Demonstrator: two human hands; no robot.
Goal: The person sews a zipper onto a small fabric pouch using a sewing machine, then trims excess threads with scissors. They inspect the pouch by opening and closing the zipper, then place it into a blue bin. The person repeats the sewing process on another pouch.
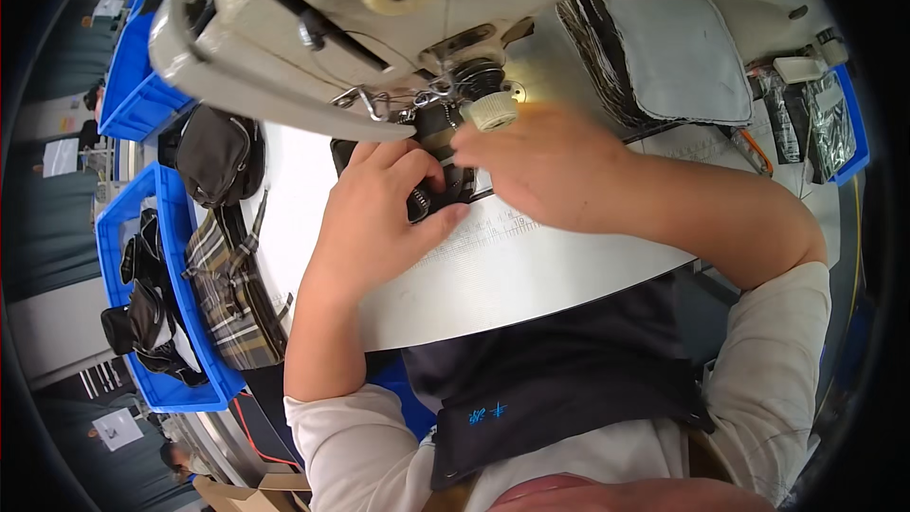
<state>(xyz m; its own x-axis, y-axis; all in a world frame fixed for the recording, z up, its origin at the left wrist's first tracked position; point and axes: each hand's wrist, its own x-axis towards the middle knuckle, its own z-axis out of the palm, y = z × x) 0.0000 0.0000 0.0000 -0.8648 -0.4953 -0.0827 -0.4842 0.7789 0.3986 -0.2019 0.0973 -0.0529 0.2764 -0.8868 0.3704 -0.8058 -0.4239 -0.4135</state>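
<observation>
Beneath the sewing machine head (246, 47) and its needle assembly lies a dark fabric piece (438, 131) with an olive band and black zipper. My left hand (384, 209) grips its left side with curled fingers, thumb resting near the lower edge. My right hand (536, 171) is at the right side of the piece, close to the presser area; its fingers are smeared by motion, so their grip is unclear. The white work table (502, 284) with printed rulers supports the work.
Blue bins (232, 384) at left hold dark pieces; a black pouch (213, 156) and plaid pieces (232, 303) lie alongside. A stack of pale panels (678, 57), an orange-handled tool (749, 147) and a blue tray (858, 133) are at right. A person (175, 460) is at far lower left.
</observation>
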